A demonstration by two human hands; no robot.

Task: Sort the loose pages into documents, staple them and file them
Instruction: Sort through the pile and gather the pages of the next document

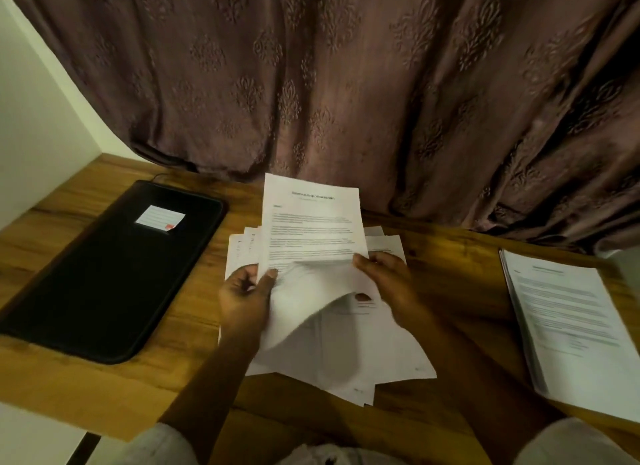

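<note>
now the left hand (242, 294) pinches the lower left edge of the held sheets (311, 229) and the right hand (388, 284) grips their right edge, above the loose pile (381, 353) mid-surface. read the heading first, square the edges, then match them to the sorted stack (571, 319).

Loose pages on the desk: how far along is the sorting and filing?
Done, it seems: one set-aside stack lies at the right edge of the desk; stapled or not, I cannot tell. In hand: the left hand and right hand grip lifted pages above the loose pile. Left: that pile is unsorted, and the black folder lies closed.
</note>
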